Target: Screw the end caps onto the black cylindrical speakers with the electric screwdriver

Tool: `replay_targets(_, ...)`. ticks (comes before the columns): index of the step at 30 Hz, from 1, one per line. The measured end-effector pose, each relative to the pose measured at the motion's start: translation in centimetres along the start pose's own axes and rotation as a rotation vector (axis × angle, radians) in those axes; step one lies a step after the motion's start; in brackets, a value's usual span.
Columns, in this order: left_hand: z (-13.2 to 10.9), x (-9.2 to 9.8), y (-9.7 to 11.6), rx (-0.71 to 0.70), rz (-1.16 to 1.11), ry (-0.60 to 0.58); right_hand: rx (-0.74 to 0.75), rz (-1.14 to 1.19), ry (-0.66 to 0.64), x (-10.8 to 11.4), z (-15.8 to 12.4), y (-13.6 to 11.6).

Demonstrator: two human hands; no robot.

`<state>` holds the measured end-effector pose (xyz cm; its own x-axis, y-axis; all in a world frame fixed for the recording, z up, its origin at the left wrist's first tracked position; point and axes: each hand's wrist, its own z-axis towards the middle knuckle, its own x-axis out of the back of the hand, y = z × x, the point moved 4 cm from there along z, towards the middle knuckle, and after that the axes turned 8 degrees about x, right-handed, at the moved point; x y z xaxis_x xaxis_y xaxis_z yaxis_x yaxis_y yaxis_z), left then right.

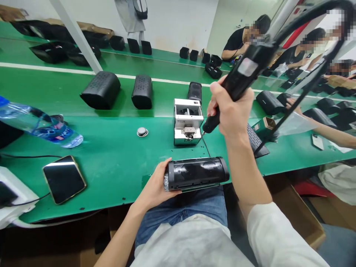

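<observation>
My left hand is wrapped round the left end of a black speaker, which lies lengthwise at the table's front edge. Perforated round driver areas show on its upper face. In my right hand is a black electric screwdriver, slanted with its bit pointing down and left. The bit's tip is beside the right side of a white screw feeder, apart from the speaker. Whether a screw sits on the bit is too small to tell. Behind the feeder stands another black speaker.
A phone, a water bottle and a small round metal part lie on the green table. Black speaker housings stand farther back. A thick cable runs from the screwdriver down the right. A co-worker's arm reaches in at right.
</observation>
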<state>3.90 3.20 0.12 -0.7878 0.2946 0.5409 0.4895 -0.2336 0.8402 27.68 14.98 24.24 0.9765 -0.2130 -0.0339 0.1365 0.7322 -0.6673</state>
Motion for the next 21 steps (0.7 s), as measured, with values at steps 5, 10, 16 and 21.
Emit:
replay_targets(5,0.0,0.1,0.0,0.007,0.016,-0.001,-0.063,-0.076,-0.008,3.5,-0.9,-4.5)
replay_targets(10,0.0,0.1,-0.2,0.010,0.034,-0.004,-0.057,-0.065,0.007,4.9,-1.7,-5.9)
replay_targets(16,-0.1,0.0,-0.3,-0.001,0.043,0.000,-0.096,-0.014,0.010,5.3,-1.9,-5.9)
replay_targets(21,-0.1,0.0,-0.4,0.017,0.044,0.000,-0.123,0.019,0.006,5.3,-2.1,-5.4)
